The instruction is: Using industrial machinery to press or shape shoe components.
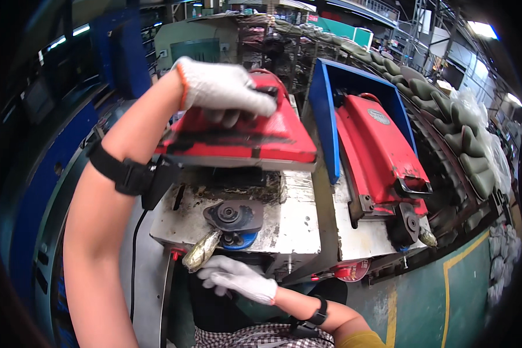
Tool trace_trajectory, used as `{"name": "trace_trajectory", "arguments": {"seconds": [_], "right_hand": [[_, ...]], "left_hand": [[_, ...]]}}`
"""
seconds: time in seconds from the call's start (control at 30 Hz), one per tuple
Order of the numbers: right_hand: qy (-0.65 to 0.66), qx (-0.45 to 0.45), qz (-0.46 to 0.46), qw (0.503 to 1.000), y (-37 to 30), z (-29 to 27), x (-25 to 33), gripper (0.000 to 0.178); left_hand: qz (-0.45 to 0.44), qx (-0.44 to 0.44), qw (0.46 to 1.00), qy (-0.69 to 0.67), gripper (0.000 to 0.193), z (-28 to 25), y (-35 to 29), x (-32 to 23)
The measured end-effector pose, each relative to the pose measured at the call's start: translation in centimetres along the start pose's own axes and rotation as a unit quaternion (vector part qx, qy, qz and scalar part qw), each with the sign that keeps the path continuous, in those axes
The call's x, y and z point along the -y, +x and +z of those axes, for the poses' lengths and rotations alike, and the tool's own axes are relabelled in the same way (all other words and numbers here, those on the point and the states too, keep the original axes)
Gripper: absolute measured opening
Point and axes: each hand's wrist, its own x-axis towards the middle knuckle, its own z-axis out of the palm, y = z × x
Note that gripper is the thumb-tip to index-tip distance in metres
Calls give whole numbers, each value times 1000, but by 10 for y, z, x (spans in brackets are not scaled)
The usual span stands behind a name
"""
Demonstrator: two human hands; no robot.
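My left hand (229, 93), in a white knit glove, reaches across the front of a red machine cover (272, 130) and is closed round its black handle (267, 91). The cover's lower edge stands up off the white machine base (298, 211). On the base's front, a dark metal latch plate (233, 214) with a round pivot sits over a blue part (240, 240). A lever wrapped in yellowish tape (202, 252) sticks out from it. My right hand (235, 278), also gloved, is just below the lever's end, fingers loosely spread with nothing visible in them.
To the right, a second red cover (380, 148) lies lowered on its base inside a blue metal hood (325, 116). Beyond it, several dark green moulded pieces (475, 156) line a rack. A red round button (351, 271) is low between the machines. A black cable (134, 261) hangs at left.
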Motion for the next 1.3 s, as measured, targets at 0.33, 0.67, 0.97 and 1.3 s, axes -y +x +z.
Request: {"name": "trace_trajectory", "arguments": {"seconds": [0.33,0.67,0.97,1.3], "right_hand": [[419,166,-124,884,45,24,-4,67],[498,181,-135,837,4,14,5,35],[-174,-343,-306,871,-152,-52,32,50],[-489,-771,89,398,-310,-180,126,40]], "left_hand": [[-21,93,989,-112,34,87,1,33],[-23,38,999,-21,55,119,1,43],[-23,31,998,-55,45,117,-5,34],[-38,162,974,-154,34,111,20,53]]}}
